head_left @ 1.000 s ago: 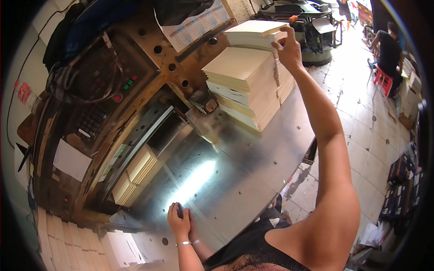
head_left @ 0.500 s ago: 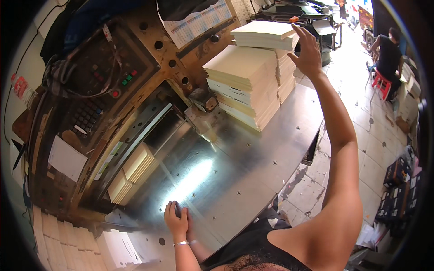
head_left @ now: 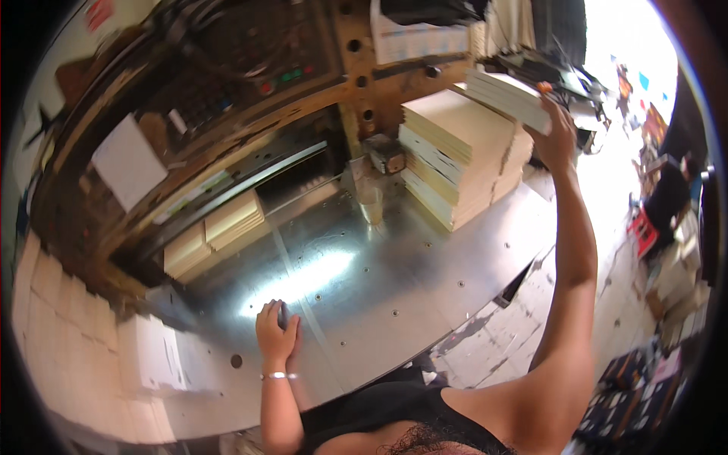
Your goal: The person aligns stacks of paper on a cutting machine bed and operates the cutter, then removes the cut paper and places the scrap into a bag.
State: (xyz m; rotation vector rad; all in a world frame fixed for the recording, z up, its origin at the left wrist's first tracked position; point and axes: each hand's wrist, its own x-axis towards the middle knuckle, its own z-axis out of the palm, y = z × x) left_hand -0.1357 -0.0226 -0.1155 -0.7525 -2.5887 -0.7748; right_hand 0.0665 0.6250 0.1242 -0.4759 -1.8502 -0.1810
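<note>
My right hand (head_left: 555, 142), at the end of an outstretched arm, grips the outer end of the top bundle of cream book blocks (head_left: 506, 100). That bundle is tilted and sits over the far right of a tall pile of the same blocks (head_left: 459, 129); its fingers are partly hidden. Lower left, my left hand (head_left: 274, 332) rests on the steel table (head_left: 356, 292) with its fingers curled around a small dark object (head_left: 283, 314), mostly covered. Beneath the clamp of the cutting machine lie two short stacks of cream blocks (head_left: 233, 220).
A clear cup (head_left: 371, 205) stands on the table beside a metal block (head_left: 385, 154). White stacks (head_left: 152, 353) line the left side. The machine's control panel (head_left: 227, 91) rises behind. Right of the table, a person sits on a red stool (head_left: 643, 231); dark boxes (head_left: 629, 394) lie lower right.
My right hand has closed on the top bundle, which has shifted right and tilted. My left hand keeps its hold on the dark object. The view has turned.
</note>
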